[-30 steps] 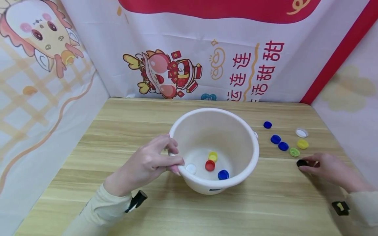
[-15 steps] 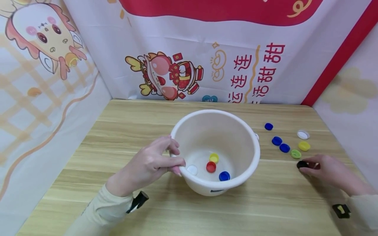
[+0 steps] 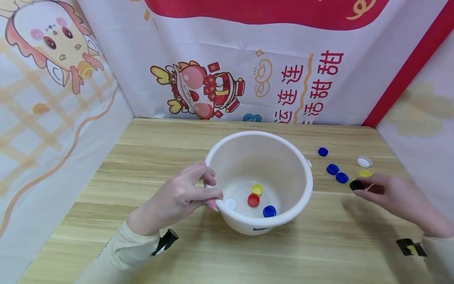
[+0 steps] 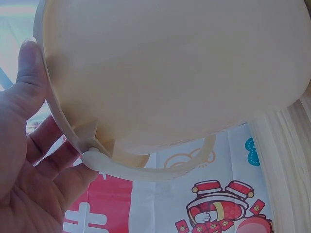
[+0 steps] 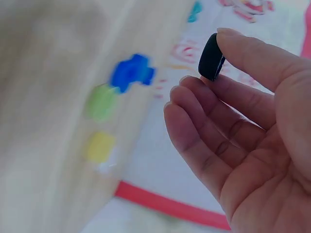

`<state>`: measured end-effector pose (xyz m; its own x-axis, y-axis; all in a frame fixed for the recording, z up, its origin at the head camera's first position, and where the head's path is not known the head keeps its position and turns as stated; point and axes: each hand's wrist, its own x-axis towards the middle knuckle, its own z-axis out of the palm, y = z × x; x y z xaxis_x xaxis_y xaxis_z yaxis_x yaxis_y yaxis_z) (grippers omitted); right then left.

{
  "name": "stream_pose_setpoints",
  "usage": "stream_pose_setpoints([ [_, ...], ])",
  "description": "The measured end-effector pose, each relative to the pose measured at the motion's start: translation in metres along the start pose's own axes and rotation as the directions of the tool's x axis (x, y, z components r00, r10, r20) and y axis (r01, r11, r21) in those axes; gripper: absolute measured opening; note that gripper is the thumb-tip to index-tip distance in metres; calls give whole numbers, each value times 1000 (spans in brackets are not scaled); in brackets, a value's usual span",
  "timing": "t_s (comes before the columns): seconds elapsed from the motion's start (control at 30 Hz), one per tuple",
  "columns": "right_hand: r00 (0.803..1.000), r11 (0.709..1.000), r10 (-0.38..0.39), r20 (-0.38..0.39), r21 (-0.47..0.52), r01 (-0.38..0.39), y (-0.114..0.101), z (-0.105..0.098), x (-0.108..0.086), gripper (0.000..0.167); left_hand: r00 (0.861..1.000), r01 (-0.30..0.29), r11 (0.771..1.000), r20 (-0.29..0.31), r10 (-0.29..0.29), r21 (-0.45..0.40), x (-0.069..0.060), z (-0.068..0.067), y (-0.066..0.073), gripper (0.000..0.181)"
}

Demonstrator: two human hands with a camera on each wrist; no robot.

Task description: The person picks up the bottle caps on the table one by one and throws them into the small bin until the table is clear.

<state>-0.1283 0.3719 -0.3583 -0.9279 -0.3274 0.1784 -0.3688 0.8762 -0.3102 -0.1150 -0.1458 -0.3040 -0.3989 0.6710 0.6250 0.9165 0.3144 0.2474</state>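
A white bucket (image 3: 259,157) stands tilted towards me on the wooden table. My left hand (image 3: 181,193) grips its rim on the left side; in the left wrist view the thumb and fingers (image 4: 31,63) hold the rim near the handle (image 4: 160,172). Inside lie a white cap (image 3: 231,204), a yellow cap (image 3: 257,189), a red cap (image 3: 253,200) and a blue cap (image 3: 269,211). My right hand (image 3: 397,201) pinches a black bottle cap (image 5: 211,58) between thumb and index finger, lifted off the table and partly covering a green cap (image 3: 351,182).
Right of the bucket lie several loose caps: blue caps (image 3: 332,169), a yellow cap (image 3: 365,173) and a white cap (image 3: 364,161). A printed cloth (image 3: 198,39) hangs behind the table (image 3: 159,142), with more cloth at both sides.
My right hand has raised the black bottle cap off the table and moved it slightly away from me, over the green cap. My left hand keeps its grip on the bucket.
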Motion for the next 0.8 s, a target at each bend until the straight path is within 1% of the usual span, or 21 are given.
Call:
stream_pose_setpoints([
  [0.1, 995, 997, -78, -65, 0, 79, -18, -11, 7, 32, 1000, 3, 1000, 3, -3, 1, 0, 0, 0, 24],
  [0.23, 981, 988, -157, -110, -20, 156, -46, -29, 18, 38, 1000, -2, 1000, 5, 2, 0, 0, 0, 0, 25],
  [0.4, 965, 971, -234, -118, -87, 224, -82, -58, 33, 44, 1000, -19, 1000, 1, 19, 6, 0, 0, -1, 26],
  [0.57, 945, 950, -301, -125, -119, 287, -116, -84, 49, 49, 1000, -14, 1000, -1, 14, 6, 0, 1, 0, 27],
  [0.6, 939, 945, -319, -131, -121, 304, -122, -88, 52, 50, 1000, -11, 1000, -1, 11, 6, 0, 0, 0, 27],
  [0.7, 911, 922, -383, -154, -124, 367, -137, -97, 60, 52, 1000, -5, 1000, 2, 5, 6, 0, 0, 0, 27],
  [0.8, 883, 896, -441, -163, -137, 423, -147, -104, 66, 52, 1000, 6, 1000, 9, -6, -2, 0, 0, 1, 27],
])
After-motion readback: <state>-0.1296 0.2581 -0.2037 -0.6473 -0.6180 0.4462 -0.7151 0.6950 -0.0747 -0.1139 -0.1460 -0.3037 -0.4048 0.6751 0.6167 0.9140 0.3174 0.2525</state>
